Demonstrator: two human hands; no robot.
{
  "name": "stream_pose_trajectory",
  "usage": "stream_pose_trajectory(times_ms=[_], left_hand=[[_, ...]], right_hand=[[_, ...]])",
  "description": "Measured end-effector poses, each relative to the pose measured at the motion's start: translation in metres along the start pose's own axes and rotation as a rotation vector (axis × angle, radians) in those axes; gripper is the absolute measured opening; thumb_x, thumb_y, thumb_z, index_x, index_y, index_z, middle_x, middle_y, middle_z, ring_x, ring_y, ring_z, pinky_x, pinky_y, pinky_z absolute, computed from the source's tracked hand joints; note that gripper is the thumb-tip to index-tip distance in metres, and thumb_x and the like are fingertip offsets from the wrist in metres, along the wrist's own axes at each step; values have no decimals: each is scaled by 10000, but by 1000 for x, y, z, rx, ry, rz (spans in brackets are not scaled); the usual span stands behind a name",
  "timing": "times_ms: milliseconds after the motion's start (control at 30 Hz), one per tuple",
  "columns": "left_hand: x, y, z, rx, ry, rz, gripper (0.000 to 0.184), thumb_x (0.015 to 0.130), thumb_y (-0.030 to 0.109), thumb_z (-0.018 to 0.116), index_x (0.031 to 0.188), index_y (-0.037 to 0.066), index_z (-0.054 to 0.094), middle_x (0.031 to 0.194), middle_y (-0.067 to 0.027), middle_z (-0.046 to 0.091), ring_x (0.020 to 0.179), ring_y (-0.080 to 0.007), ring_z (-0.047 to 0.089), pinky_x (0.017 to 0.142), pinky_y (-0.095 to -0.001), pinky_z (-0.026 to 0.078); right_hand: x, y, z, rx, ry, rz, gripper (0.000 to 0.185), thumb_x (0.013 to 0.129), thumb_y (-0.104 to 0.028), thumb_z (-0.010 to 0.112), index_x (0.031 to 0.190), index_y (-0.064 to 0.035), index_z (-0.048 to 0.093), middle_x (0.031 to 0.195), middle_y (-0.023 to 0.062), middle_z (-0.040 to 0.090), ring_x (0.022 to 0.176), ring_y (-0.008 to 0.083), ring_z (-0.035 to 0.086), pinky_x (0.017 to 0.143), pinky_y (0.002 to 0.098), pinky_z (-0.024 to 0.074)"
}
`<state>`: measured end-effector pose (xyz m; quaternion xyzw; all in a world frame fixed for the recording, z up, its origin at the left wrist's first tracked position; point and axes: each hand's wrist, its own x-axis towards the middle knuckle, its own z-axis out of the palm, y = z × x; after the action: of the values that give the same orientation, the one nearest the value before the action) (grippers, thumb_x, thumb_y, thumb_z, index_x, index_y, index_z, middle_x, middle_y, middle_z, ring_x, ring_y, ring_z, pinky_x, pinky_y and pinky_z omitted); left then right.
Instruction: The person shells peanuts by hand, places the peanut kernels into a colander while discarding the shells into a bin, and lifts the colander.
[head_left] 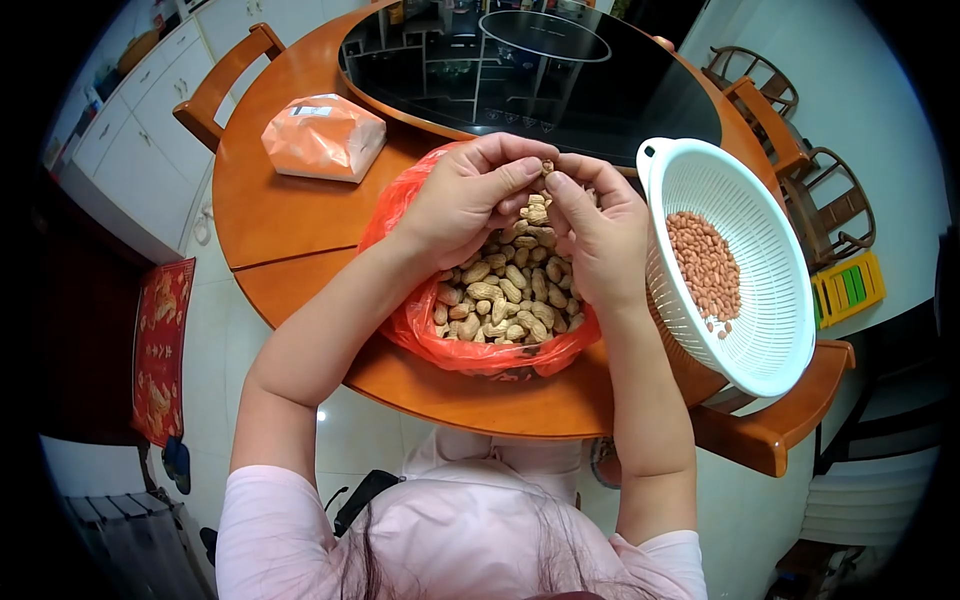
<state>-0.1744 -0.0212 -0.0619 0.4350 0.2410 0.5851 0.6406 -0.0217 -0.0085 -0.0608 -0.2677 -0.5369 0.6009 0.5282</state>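
Observation:
My left hand (462, 195) and my right hand (605, 230) meet above an opened red plastic bag (455, 354). Thumbs and fingertips of both hands pinch a small brownish peanut (548, 167) between them. Just below the fingertips are pale pieces of peanut shell (537, 208); whether the curled fingers hold these, I cannot tell. Unshelled peanuts (508, 290) fill the bag. To the right of my right hand stands a white colander (770, 250), tilted in view, with a heap of shelled reddish peanut kernels (702, 262) in it.
The bag sits on a round wooden table (290, 230) near its front edge. An orange-and-white tissue pack (325, 138) lies at the left. A black glass turntable (530, 85) covers the back. Wooden chairs (780, 425) surround the table.

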Motion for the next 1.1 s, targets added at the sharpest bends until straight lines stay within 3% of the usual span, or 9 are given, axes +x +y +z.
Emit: stream_pose_trajectory(times_ms=[267, 367, 467, 500, 700, 900, 967, 1100], left_hand=[[-3, 2, 3, 341, 34, 118, 115, 843, 62, 580, 940, 1, 589, 801, -7, 587, 655, -18, 497, 536, -154, 403], [-1, -3, 1, 506, 50, 216, 101, 841, 49, 570, 940, 25, 572, 742, 30, 536, 570, 0, 412, 484, -151, 312], [-1, -1, -1, 536, 42, 202, 69, 814, 20, 554, 882, 30, 556, 744, 28, 543, 572, 7, 420, 482, -151, 318], [-3, 1, 1, 513, 48, 174, 67, 807, 15, 551, 872, 30, 552, 735, 28, 542, 568, 7, 419, 481, -151, 317], [-6, 1, 10, 428, 62, 138, 57, 787, -7, 535, 824, 37, 534, 662, 35, 507, 535, -3, 400, 460, -160, 298], [-7, -6, 9, 241, 34, 53, 64, 797, -10, 533, 840, 38, 529, 702, 16, 514, 524, -28, 392, 454, -171, 305], [-5, -2, 5, 48, 19, -13, 78, 790, -4, 558, 862, 23, 545, 747, 1, 545, 564, -26, 442, 473, -164, 346], [-5, 2, 6, -22, 36, -106, 76, 843, 60, 563, 913, 50, 537, 766, 7, 534, 558, -31, 390, 465, -163, 308]], right_hand=[[-1, -5, -3, -412, 56, -94, 169, 831, -91, 601, 964, 7, 636, 737, -11, 607, 603, 32, 530, 538, 182, 436], [-1, 1, 0, -519, 24, -209, 172, 820, -60, 567, 961, 24, 616, 751, 43, 619, 637, 85, 564, 587, 239, 463], [-4, 0, 7, -695, 16, -355, 163, 812, -34, 540, 954, 32, 588, 790, 110, 614, 684, 171, 592, 633, 286, 469], [-2, 5, 7, -684, -10, -461, 126, 812, -17, 517, 921, 28, 562, 802, 147, 593, 692, 257, 591, 636, 322, 468], [-3, 6, 9, -888, 30, -660, 84, 784, 2, 523, 864, 22, 539, 777, 162, 571, 702, 327, 573, 642, 374, 465], [-2, 2, 3, -768, 64, -500, 121, 780, 16, 514, 878, 19, 583, 813, 140, 604, 713, 238, 602, 658, 315, 475], [1, 7, 1, -626, 63, -467, 138, 798, 3, 518, 908, 17, 601, 836, 120, 616, 724, 189, 607, 663, 281, 475], [1, 3, 0, -363, 59, -257, 149, 832, -26, 535, 948, 16, 618, 872, 91, 624, 742, 131, 604, 673, 239, 472]])
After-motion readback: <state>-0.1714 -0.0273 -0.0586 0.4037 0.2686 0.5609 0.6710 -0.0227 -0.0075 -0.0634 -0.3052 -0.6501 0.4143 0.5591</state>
